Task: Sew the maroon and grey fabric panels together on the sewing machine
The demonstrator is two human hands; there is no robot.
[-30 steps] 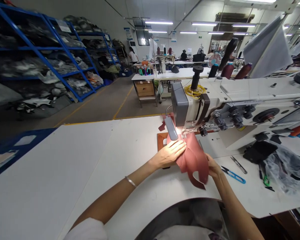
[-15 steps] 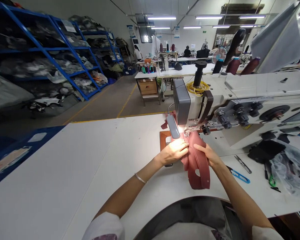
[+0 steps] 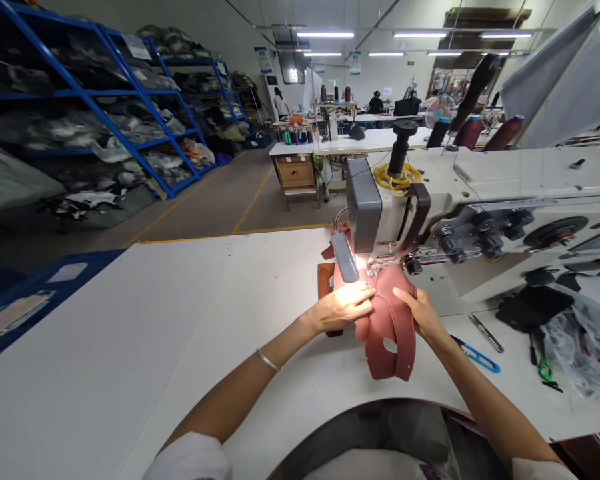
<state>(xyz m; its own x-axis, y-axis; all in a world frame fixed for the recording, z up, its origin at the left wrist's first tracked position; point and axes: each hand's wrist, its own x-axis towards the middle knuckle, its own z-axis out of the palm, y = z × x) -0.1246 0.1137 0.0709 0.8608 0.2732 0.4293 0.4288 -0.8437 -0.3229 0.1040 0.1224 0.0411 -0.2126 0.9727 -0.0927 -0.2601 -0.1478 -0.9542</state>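
leather piece (image 3: 387,327) before sewing machine (image 3: 460,200), snips (image 3: 473,355) right

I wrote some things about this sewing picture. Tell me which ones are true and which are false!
1. Both hands touch the red leather piece. True.
2. The left hand holds the blue thread snips. False: the snips lie on the white table, right of the right hand.
3. The leather piece sits under the sewing machine, where its lamp shines. True.
4. The coil of cord on top of the machine is green. False: it is yellow.
5. The left wrist wears a bracelet. True.
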